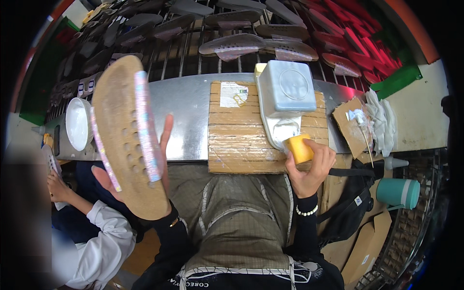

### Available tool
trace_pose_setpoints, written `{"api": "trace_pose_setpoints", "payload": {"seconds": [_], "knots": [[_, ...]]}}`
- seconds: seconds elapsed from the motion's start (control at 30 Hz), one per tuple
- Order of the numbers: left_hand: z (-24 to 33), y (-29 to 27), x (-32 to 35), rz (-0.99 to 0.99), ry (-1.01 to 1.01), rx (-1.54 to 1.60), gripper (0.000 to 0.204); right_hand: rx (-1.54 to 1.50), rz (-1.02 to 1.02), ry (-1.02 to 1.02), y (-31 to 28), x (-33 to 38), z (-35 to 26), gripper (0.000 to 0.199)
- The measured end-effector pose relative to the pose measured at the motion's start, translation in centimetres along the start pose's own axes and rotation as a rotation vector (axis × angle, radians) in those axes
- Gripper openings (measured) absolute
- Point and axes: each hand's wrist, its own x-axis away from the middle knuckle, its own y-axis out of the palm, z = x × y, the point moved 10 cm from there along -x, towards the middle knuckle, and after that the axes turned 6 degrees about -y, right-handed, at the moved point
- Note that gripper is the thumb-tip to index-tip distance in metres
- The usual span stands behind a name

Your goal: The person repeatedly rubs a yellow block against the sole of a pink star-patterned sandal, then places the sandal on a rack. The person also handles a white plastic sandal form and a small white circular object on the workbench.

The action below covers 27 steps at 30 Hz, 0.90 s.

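Note:
My left hand [166,147] grips a tan footbed-type shoe sole [116,106] from behind. The sole stands tilted upright, with rows of small dents and a shiny iridescent strip [145,128] along each long side. Most of the palm is hidden behind it. Between the thumb and fingers of my right hand [311,169] is a yellow sponge block [300,148]. The sponge is at the near end of a white tray [266,116], by a whitish patch in it. A grey-blue square plastic container [290,89] stands on that tray.
Ribbed cardboard [237,140] lies under the tray on the metal table [183,106]. A white bowl [78,124] stands left. Soles line a barred rack [232,46] behind. On the right are a cotton-tipped stick [367,142] and a teal flask [398,193]. A co-worker's hand [58,186] is at left.

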Motion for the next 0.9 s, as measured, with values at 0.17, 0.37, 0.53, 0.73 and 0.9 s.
{"api": "trace_pose_setpoints", "payload": {"seconds": [0.17, 0.37, 0.53, 0.73, 0.9], "knots": [[-0.5, -3.0, 3.2, 0.406, -0.075, -0.122, 0.07, -0.041, -0.086, 0.077, 1.5, 0.6, 1.1, 0.033], [-5.0, -3.6, 6.2, 0.451, -0.24, 0.137, 0.064, -1.732, 0.209, 0.913, 5.0, 0.6, 1.2, 0.052], [-7.5, -0.4, 7.8, 0.411, -0.427, 0.169, 0.067, -1.119, 0.161, -0.198, -3.8, -6.6, -8.7, 0.061], [-8.5, 0.9, 8.2, 0.394, -0.521, 0.117, 0.065, -0.873, 0.152, -0.531, -5.6, -8.3, -12.5, 0.061], [-8.4, 1.6, 7.2, 0.381, -0.565, 0.057, 0.064, -0.767, 0.335, -0.314, -5.6, -9.3, -10.4, 0.066]]}}
